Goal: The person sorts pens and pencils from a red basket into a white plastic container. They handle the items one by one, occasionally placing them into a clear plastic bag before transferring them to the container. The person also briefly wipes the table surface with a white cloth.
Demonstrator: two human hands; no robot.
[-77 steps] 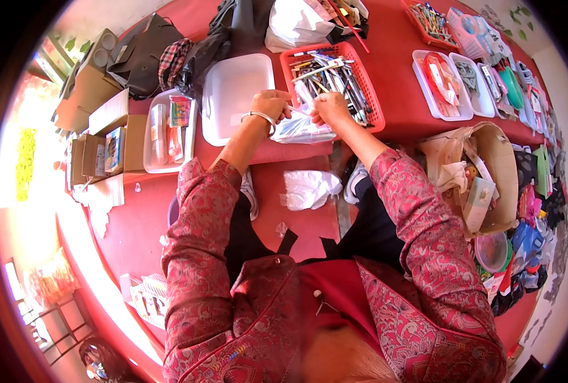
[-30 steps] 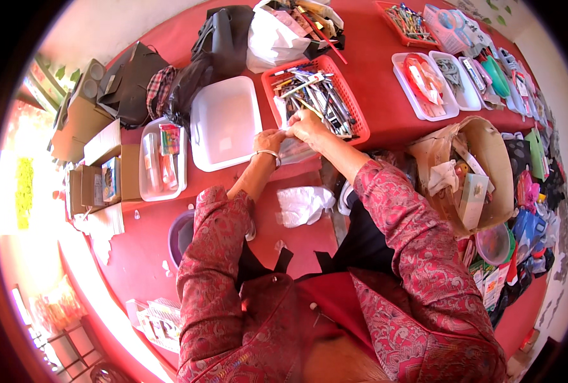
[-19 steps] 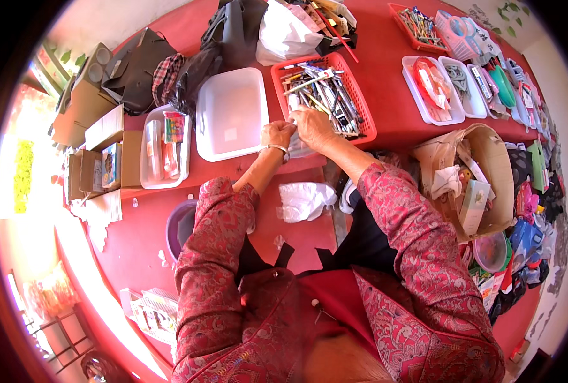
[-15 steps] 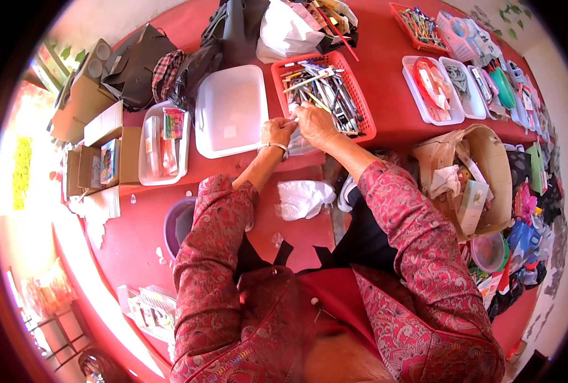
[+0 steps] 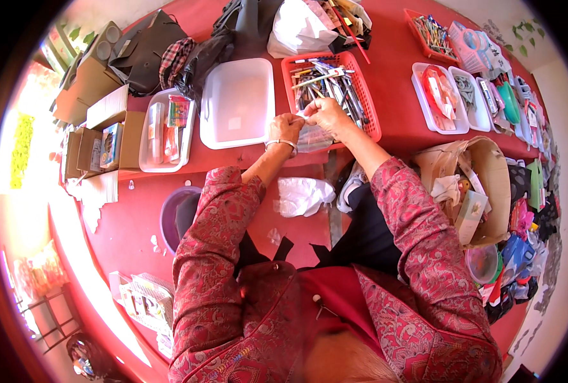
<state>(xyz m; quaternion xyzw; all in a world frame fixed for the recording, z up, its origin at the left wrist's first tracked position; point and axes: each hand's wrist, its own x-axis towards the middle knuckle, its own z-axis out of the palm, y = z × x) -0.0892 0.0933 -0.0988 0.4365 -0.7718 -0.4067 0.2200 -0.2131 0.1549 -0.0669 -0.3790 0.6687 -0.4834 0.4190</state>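
Note:
My left hand point(image 5: 285, 129), with a pale band at its wrist, has its fingers closed at the top edge of a clear plastic bag point(image 5: 313, 138). My right hand point(image 5: 328, 118) pinches the same edge just beside it. A small whitish bit shows between the fingertips, too small to make out. Below the hands the bag lies at the front of a red plastic basket point(image 5: 372, 121) full of pens and pencils point(image 5: 341, 86). Left of the hands stands a translucent white plastic tray point(image 5: 236, 96).
A white tray point(image 5: 143, 150) with packets and a cardboard box point(image 5: 130, 137) stand at the left. Further right are a white tub point(image 5: 453, 127) and an open carton point(image 5: 498, 210) with odds and ends. A crumpled white plastic bag point(image 5: 304, 195) and a purple basin point(image 5: 167, 223) lie below the table edge.
The view has shifted slightly. Both hands have come a little nearer me, off the basket's front left part, and more of the clear bag shows below them.

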